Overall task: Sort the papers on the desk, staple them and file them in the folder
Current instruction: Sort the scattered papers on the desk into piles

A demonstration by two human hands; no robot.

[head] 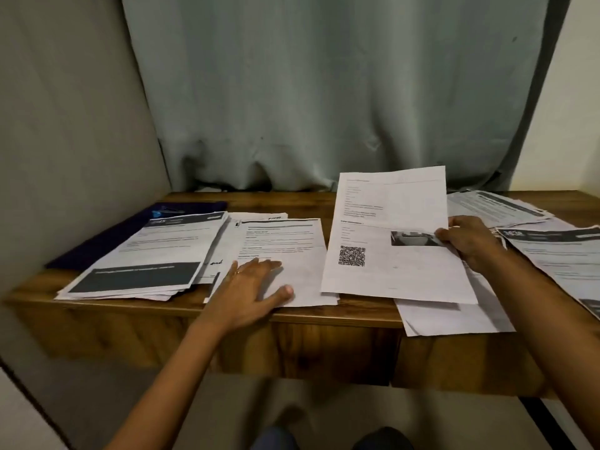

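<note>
The QR-code sheet (389, 235) is the item being sorted. It sits right of centre on the bench (324, 203). Its near edge rests on a loose pile (454, 316) that overhangs the bench front, and its far end is raised clear of the surface. Its long axis runs from near to far.

The right hand (470, 245) pinches the sheet at the middle of its right edge, thumb on the printed face. The other fingers lie under the paper and cannot be seen.

The left hand (250, 284) lies flat on the centre pile (285, 248), fingers (266, 264) straight and spread, holding nothing. This pile lies directly left of the held sheet, and the sheet's near left corner overlaps it.

If the sheet belongs on the centre pile, the move is probably a short carry to the left, and the left hand would have to come off the pile first.

Further left, a banner-headed pile (146, 254) rests on the dark blue folder (97, 245). A small object (168, 209) lies on the folder; whether it is the stapler cannot be told. More papers (558, 254) lie to the right of the right hand. Sorting appears to be at an early stage.
</note>
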